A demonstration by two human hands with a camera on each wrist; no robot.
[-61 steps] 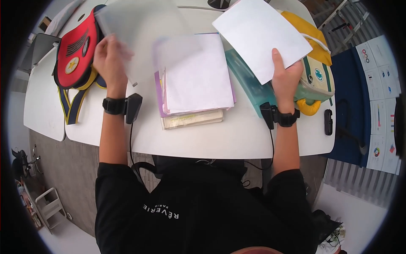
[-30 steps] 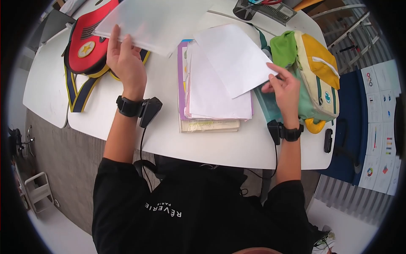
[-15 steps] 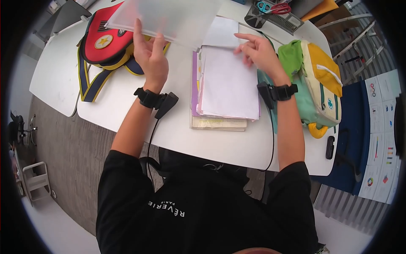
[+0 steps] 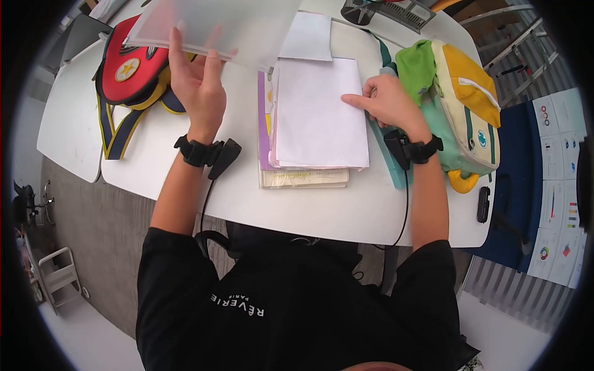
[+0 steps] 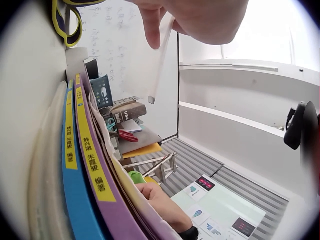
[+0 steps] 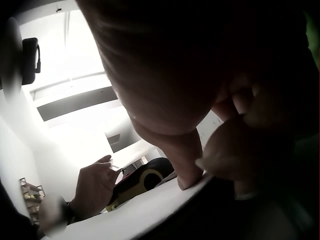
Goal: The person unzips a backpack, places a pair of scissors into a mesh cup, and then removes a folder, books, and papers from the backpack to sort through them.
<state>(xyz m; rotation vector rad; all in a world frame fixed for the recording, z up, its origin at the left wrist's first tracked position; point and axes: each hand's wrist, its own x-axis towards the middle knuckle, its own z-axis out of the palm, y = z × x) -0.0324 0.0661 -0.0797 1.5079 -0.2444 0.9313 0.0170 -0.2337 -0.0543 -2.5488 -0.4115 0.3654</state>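
My left hand point(image 4: 199, 93) holds a translucent plastic folder point(image 4: 247, 28) by its near edge, up over the table's left side. In the left wrist view its thick edge slants down from the hand. My right hand point(image 4: 393, 102) is at the right edge of a stack, the thumb on the top white paper point(image 4: 318, 117) and the other fingers curled at its side. Below the papers lie a purple book point(image 4: 264, 123) and a thick book point(image 4: 303, 179); the left wrist view adds a blue book point(image 5: 80, 175). Another white sheet point(image 4: 307, 38) lies at the stack's far end.
A red bag point(image 4: 124, 71) with navy straps is at the left on the white table point(image 4: 297, 213). To the right stands a green, cream and yellow backpack point(image 4: 467, 123), with a teal folder point(image 4: 393, 164) beside the stack. A small black object point(image 4: 483, 204) lies near the right edge.
The right hand has laid its white sheet over the stack's far end, let go, and come down to the stack's right edge. The left hand still holds up the translucent folder.
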